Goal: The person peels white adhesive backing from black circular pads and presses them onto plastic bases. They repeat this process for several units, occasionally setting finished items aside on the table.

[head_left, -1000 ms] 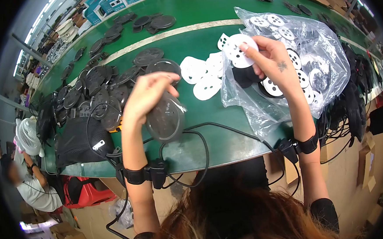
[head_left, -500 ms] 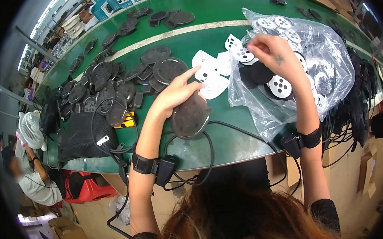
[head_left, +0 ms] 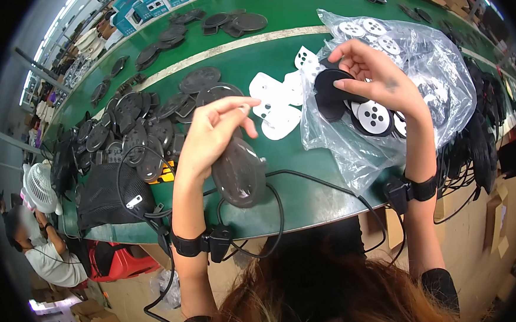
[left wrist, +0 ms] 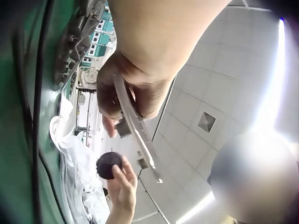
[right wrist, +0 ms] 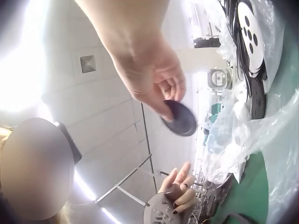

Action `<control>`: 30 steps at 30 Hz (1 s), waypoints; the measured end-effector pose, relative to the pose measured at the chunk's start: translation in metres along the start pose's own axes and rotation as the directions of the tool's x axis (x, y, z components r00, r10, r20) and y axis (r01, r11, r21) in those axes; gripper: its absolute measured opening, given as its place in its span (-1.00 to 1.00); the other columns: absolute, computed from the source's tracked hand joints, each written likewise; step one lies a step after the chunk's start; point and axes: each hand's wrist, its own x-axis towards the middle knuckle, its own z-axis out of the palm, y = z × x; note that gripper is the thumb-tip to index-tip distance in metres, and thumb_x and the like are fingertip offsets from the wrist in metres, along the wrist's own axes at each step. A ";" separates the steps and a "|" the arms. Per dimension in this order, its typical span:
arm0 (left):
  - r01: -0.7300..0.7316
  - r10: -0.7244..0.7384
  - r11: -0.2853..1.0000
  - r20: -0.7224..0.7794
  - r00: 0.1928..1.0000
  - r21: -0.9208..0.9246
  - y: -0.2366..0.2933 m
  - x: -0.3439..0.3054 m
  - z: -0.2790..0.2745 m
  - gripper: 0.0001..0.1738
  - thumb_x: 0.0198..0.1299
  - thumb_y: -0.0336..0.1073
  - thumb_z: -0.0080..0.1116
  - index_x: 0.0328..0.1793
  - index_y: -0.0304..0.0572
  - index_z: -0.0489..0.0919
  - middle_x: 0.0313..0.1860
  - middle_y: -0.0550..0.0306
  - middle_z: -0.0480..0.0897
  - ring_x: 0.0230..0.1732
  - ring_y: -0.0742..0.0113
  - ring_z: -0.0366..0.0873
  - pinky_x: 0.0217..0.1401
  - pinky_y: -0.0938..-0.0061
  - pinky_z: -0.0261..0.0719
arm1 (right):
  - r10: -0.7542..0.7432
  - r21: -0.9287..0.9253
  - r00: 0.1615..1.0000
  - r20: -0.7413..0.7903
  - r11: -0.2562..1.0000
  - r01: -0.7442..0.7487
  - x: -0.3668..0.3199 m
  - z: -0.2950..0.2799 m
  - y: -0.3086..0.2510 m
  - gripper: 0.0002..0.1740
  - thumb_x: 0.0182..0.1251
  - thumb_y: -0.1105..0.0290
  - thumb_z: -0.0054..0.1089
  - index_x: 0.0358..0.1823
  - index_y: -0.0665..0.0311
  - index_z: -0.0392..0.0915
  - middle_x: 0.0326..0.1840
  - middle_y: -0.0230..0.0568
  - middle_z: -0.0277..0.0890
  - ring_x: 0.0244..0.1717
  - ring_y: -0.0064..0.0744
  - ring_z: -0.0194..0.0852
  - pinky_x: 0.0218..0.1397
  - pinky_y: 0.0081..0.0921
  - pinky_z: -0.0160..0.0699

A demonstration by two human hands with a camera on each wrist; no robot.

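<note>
A dark round part with a clear rim (head_left: pixel 239 173) hangs from my left hand (head_left: pixel 204 136), whose thumb and fingers pinch its upper edge; in the left wrist view this part (left wrist: pixel 135 123) is seen edge-on. My right hand (head_left: pixel 383 82) pinches a black disc (head_left: pixel 331 87) by its edge, over the mouth of a clear plastic bag (head_left: pixel 353 167). The disc (right wrist: pixel 181 119) shows whole in the right wrist view. White discs with holes (head_left: pixel 374 117) lie in the bag. Between the hands, white cut pieces (head_left: pixel 280 122) rest on the table.
Dark round parts (head_left: pixel 129 110) are heaped at the left, beside a black mesh pouch (head_left: pixel 113 190). Black cables (head_left: pixel 306 173) loop along the front edge. Teal boxes (head_left: pixel 155 3) stand at the back. A person (head_left: pixel 51 256) sits at the far left.
The white disc in my right hand a second ago is gone from it, and a black disc is there now. My left hand went right with the dark part, then back left.
</note>
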 end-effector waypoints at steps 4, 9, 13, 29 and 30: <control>-0.102 0.117 0.990 0.161 0.980 -0.097 0.007 -0.007 0.013 -0.66 0.25 -0.24 -0.08 0.01 -0.32 0.51 -0.42 0.07 0.61 -0.74 0.70 0.22 -0.70 0.76 0.16 | 0.035 0.470 0.999 -0.016 0.882 -0.023 -0.003 0.015 -0.042 -0.77 0.02 0.61 0.29 -0.27 0.46 0.48 -0.29 -0.23 0.55 -0.26 -0.62 0.51 -0.16 -0.69 0.52; -0.252 0.271 0.958 0.150 0.951 -0.134 0.002 -0.010 0.022 -0.63 0.23 -0.24 -0.02 0.05 -0.36 0.47 -0.28 0.03 0.64 -0.66 0.72 0.27 -0.65 0.78 0.24 | -0.279 0.130 0.923 -0.266 0.938 0.321 0.001 0.050 -0.040 -0.86 -0.07 0.61 0.31 -0.43 0.33 0.55 -0.41 -0.33 0.49 -0.41 -0.56 0.47 -0.36 -0.66 0.47; -0.149 0.151 0.956 -0.009 0.988 -0.251 0.002 -0.008 0.026 -0.56 0.19 -0.24 0.00 0.11 -0.42 0.41 -0.26 -0.03 0.62 -0.70 0.69 0.24 -0.70 0.75 0.21 | -0.550 -0.339 0.811 -0.199 0.815 0.470 -0.001 0.055 -0.047 -0.82 -0.21 0.59 0.31 -0.51 0.25 0.50 -0.38 -0.28 0.45 -0.38 -0.31 0.44 -0.36 -0.48 0.43; -0.188 0.156 0.939 -0.130 0.979 -0.289 0.003 -0.014 0.028 -0.86 0.16 -0.46 0.09 -0.19 -0.41 0.52 -0.30 0.20 0.57 -0.32 0.64 0.47 -0.31 0.75 0.41 | -0.531 -0.446 0.840 -0.114 0.783 0.434 -0.001 0.061 -0.049 -0.79 -0.06 0.45 0.26 -0.33 0.24 0.50 -0.19 -0.26 0.43 -0.22 -0.22 0.45 -0.18 -0.40 0.45; -0.218 0.190 0.959 -0.161 0.969 -0.181 0.001 -0.014 0.029 -0.87 0.16 -0.47 0.09 -0.21 -0.41 0.51 -0.32 0.22 0.56 -0.32 0.64 0.47 -0.32 0.74 0.43 | -0.532 -0.445 0.835 -0.139 0.787 0.428 -0.001 0.063 -0.048 -0.83 -0.04 0.46 0.26 -0.36 0.24 0.51 -0.22 -0.27 0.45 -0.23 -0.25 0.46 -0.20 -0.43 0.46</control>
